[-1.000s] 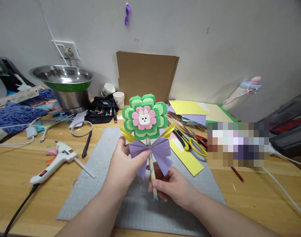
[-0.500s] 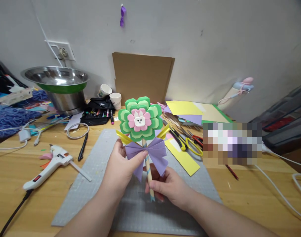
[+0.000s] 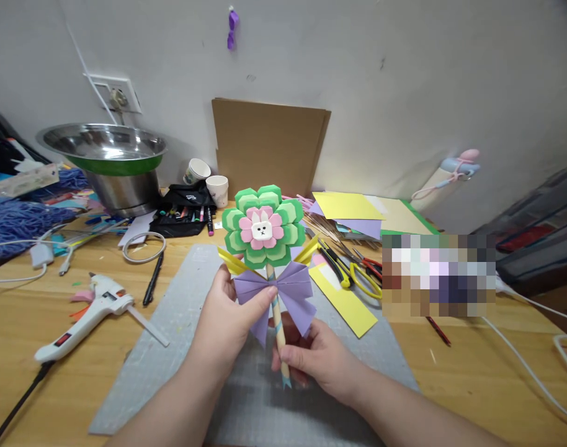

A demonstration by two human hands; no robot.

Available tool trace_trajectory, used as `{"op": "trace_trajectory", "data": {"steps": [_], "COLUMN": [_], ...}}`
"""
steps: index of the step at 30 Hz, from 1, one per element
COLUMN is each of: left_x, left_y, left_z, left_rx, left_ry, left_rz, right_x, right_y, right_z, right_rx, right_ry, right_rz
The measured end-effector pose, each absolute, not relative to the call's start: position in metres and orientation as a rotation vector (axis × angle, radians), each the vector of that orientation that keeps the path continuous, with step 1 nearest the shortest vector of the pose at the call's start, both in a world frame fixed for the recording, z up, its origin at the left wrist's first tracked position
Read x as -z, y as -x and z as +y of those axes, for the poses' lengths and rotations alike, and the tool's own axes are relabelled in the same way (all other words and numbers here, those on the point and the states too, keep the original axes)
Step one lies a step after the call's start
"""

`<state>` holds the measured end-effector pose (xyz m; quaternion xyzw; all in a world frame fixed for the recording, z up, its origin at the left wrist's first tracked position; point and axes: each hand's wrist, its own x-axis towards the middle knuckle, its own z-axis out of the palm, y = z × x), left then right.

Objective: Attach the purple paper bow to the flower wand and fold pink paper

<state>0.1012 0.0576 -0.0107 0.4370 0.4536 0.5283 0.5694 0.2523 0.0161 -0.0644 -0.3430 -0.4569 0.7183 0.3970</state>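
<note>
A paper flower wand [image 3: 263, 231] stands nearly upright over the grey cutting mat [image 3: 172, 323]. Its head has layered green petals, a pink inner ring and a white rabbit face. A purple paper bow [image 3: 295, 292] sits below the head, with yellow folded paper pieces sticking out on either side. My left hand [image 3: 237, 304] is closed on the bow, its thumb pressed on the bow's middle. Lower down, my right hand [image 3: 311, 354] is closed round the beige and blue striped stick [image 3: 278, 323], thumb in front. Some fingers of both hands are hidden behind.
On the left lie a white glue gun [image 3: 88, 320], a black pen [image 3: 153, 279] and a coiled cable [image 3: 144, 247]. A steel bowl [image 3: 102, 149] stands behind. To the right are yellow paper [image 3: 346, 304], a cutter [image 3: 334, 264], scissors [image 3: 367, 279] and a pixelated patch.
The view has shifted very slightly. Both hands keep their hold on the flower wand, which shows almost no movement.
</note>
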Motion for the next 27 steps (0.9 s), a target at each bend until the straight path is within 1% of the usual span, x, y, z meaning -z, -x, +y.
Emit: {"op": "trace_trajectory", "data": {"steps": [27], "left_x": [0.0116], "left_y": [-0.1013], "left_z": [0.0581], "left_rx": [-1.225], "left_ry": [-1.047], "left_rz": [1.058], "right_x": [0.0628], "right_y": [-0.2519], "right_z": [0.0171], "right_rx": [-1.827], "right_ry": [0.882], "right_rz": [-1.122]}}
